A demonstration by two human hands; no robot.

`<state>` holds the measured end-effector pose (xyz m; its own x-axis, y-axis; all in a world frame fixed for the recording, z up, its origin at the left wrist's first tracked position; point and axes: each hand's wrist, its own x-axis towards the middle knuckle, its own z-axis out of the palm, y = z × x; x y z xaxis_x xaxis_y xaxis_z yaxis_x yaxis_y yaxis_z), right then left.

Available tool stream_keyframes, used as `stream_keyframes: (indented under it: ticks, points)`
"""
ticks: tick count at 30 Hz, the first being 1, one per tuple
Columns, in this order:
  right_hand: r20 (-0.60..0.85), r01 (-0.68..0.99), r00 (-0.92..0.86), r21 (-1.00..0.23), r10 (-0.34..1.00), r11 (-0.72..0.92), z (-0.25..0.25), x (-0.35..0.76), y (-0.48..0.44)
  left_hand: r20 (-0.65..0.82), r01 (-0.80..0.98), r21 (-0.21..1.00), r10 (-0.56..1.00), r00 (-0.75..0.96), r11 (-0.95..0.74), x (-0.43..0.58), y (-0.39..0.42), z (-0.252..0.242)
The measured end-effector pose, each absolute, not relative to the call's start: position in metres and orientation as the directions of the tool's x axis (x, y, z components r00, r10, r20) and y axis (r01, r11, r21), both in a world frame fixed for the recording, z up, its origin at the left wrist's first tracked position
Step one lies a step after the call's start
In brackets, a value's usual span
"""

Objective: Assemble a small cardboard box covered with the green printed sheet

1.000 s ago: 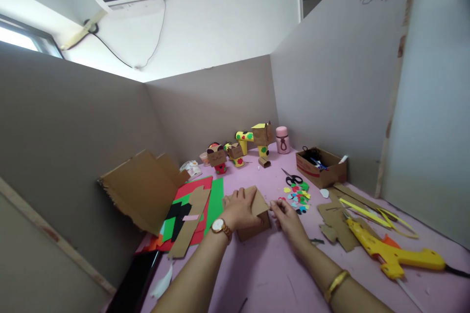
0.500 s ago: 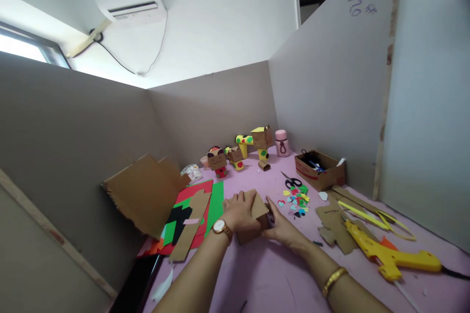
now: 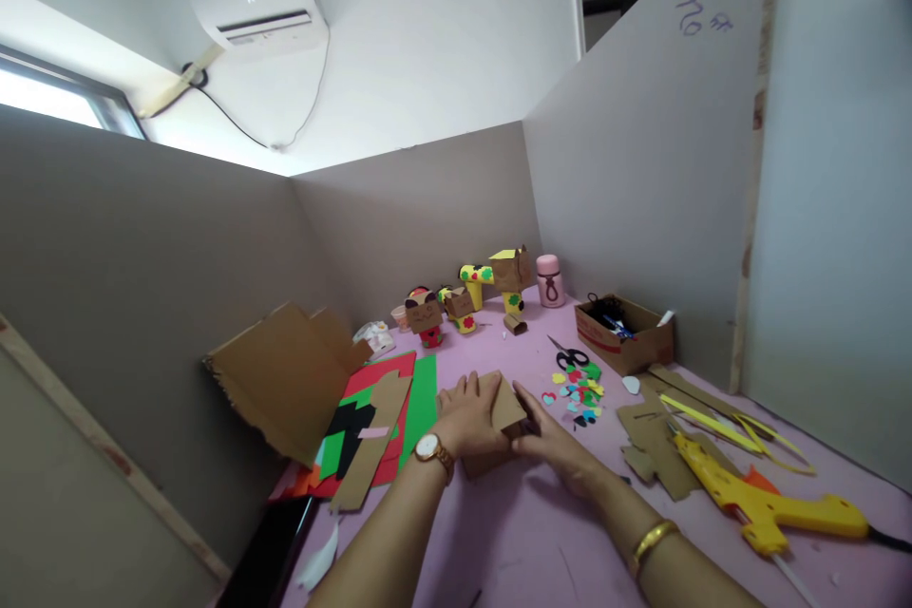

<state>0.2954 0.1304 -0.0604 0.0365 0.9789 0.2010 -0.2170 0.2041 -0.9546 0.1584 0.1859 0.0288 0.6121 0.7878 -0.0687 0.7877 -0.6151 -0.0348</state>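
A small brown cardboard box [image 3: 503,410] stands on the pink table [image 3: 527,532] in front of me. My left hand [image 3: 466,418], with a watch on its wrist, lies over the box's top and left side, fingers curled round it. My right hand [image 3: 552,442], with a gold bangle on the wrist, presses against the box's right side, fingers held together and thumb raised. The box's lower part is hidden behind both hands.
A yellow glue gun [image 3: 762,499] lies at the right among cardboard scraps [image 3: 652,437]. Scissors [image 3: 568,356] and coloured paper bits [image 3: 579,394] lie beyond the box, an open carton [image 3: 627,332] further right. Cardboard figures [image 3: 466,299] stand at the back; coloured sheets [image 3: 370,423] and a big cardboard piece [image 3: 281,375] lie left.
My right hand has moved in from the coloured bits to press on the box's right side. My left hand has stayed on the box. The view has shifted slightly.
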Motion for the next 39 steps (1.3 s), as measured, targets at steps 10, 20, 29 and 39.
stream_keyframes:
  ticks: [10,20,29,39]
  points:
    - [0.247,-0.073,0.115,-0.964,0.962,0.256,-0.055,0.291,0.132,-0.226,0.777,0.198,0.744,0.629,-0.597,0.149,0.198,0.048]
    - [0.245,-0.033,0.111,-0.968,0.963,0.250,-0.058,0.291,0.129,-0.072,0.720,0.264,0.731,0.678,-0.642,0.134,0.214,0.039]
    - [0.239,0.001,0.118,-0.971,0.964,0.241,-0.053,0.289,0.125,0.021,0.758,0.151,0.769,0.639,-0.634,0.137,0.194,0.028]
    - [0.253,0.008,0.107,-0.967,0.961,0.254,-0.055,0.289,0.127,-0.142,0.764,0.124,0.751,0.645,-0.633,0.140,0.194,0.043]
